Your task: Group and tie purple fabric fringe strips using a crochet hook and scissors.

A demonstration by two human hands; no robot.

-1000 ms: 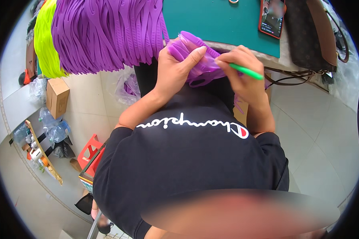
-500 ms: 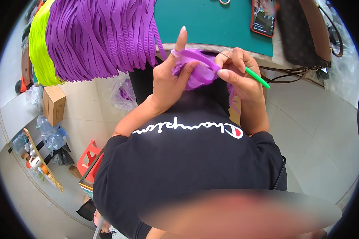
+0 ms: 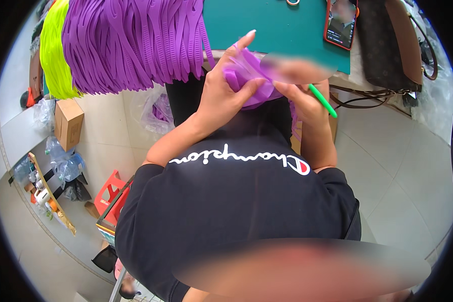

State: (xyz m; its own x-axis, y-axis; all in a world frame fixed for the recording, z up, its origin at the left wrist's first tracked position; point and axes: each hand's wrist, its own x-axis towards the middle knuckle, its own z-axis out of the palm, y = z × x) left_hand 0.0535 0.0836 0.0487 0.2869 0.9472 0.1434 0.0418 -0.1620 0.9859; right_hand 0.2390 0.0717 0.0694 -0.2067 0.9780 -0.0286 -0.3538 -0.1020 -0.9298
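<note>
Over my lap, in front of the table edge, a soft purple rubbery piece [image 3: 246,75] is bunched up between my hands. My left hand [image 3: 219,93] grips its left side, the thumb pressed on the front and the index finger stretched upward. At the piece's right edge, my right hand [image 3: 307,103] pinches it between thumb and fingers. That same hand also holds a slim tool by its bright green handle [image 3: 322,100], which sticks out to the lower right. The tool's tip and some right fingers are hidden by a blur.
Many purple ribbed straps [image 3: 136,45] hang over the table's left edge beside yellow-green ones [image 3: 54,55]. A phone [image 3: 341,22] lies on the green mat [image 3: 272,30], near a dark bag [image 3: 387,45]. Below are a plastic bag [image 3: 156,113], cardboard box [image 3: 68,123] and red stool [image 3: 103,194].
The purple piece has been turned and spread more between my hands. My left index finger now leans to the right. The green handle has swung slightly steeper, and the view has shifted a little.
</note>
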